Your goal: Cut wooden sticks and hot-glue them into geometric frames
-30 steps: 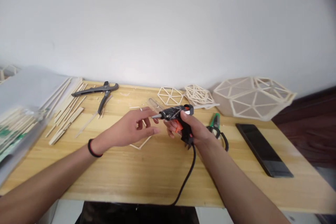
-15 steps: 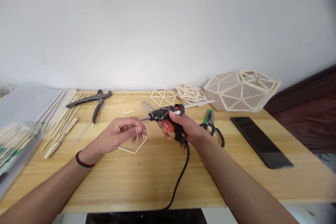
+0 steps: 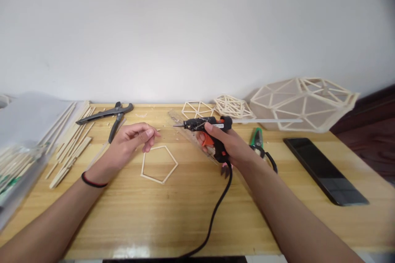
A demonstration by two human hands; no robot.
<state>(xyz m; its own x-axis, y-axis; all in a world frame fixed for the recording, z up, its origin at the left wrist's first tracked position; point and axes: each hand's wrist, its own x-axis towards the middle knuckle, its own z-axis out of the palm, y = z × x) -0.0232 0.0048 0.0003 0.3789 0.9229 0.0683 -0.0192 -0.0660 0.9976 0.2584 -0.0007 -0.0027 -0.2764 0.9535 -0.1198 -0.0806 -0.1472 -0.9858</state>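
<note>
My right hand (image 3: pixel 220 139) is wrapped round a black hot glue gun (image 3: pixel 197 124) with an orange trigger, held above the table. Its nozzle points left, and a long pale glue stick (image 3: pixel 265 121) juts from its back. My left hand (image 3: pixel 135 137) is closed in a pinch to the left of the nozzle; whatever its fingertips might hold is too small to make out. Just below those fingers, a pentagon frame of thin wooden sticks (image 3: pixel 163 181) lies flat on the table. Partly hidden beneath the glue gun is a clear ruler (image 3: pixel 185 133).
Ratcheting cutters (image 3: pixel 115 115) and loose wooden sticks (image 3: pixel 74 152) lie to the left. Along the wall sit a hexagon frame (image 3: pixel 197 109), a pile of frames (image 3: pixel 233 107) and a large covered lattice (image 3: pixel 302 107). Green-and-black snips (image 3: pixel 257 139) and a phone (image 3: pixel 324 170) occupy the right.
My left hand has drawn left, away from the nozzle, uncovering the whole pentagon. The glue stick now sticks out much farther behind the gun. The camera view has shifted slightly.
</note>
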